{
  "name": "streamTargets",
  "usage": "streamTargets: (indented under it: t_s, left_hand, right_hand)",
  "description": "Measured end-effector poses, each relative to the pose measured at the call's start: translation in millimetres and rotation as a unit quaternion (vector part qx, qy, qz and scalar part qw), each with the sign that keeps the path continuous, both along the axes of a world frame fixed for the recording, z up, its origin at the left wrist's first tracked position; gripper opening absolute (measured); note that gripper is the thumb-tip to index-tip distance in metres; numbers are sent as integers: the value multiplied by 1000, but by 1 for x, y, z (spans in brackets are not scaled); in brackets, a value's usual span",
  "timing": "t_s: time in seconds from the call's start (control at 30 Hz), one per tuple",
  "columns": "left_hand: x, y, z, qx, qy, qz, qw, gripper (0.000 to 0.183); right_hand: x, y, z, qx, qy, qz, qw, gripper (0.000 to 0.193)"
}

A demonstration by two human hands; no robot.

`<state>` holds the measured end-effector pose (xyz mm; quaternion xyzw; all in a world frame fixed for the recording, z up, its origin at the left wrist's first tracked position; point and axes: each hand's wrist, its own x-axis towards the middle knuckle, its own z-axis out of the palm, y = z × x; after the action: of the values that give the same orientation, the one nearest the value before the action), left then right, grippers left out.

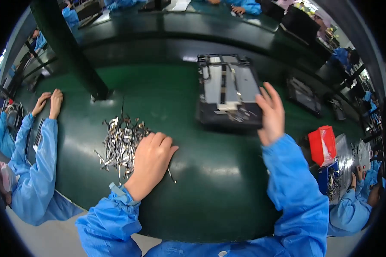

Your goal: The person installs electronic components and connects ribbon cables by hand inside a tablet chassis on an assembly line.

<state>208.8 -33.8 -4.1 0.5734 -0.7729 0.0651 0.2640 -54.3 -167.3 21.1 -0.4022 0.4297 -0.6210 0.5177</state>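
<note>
The right hand (272, 112) grips the black tray (212, 119) edgewise, seemingly steadying it, while the left hand (153, 155) curls beside the small-parts pile (121, 143), its hold hidden.

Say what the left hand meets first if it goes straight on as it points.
Past the pile, over green tabletop, the left hand probably meets the left edge of the black device; relative height is unclear.
</note>
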Motion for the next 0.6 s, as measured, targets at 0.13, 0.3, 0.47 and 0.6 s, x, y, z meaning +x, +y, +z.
streamTargets:
  t_s: [0.13,0.3,0.47,0.6]
  left_hand:
    - [9,1,-6,-7,-89,24,996,13]
    - [16,-14,6,-56,-78,27,995,11]
    - [47,-32,37,-58,262,126,955,5]
    - [62,-35,39,-3,428,56,902,6]
  right_hand:
    - [54,-78,-39,-63,89,-83,991,53]
    - [55,-126,-60,-54,255,-67,963,55]
    - [49,-78,-11,-287,486,60,823,43]
    - [74,11,31,-165,380,362,835,37]
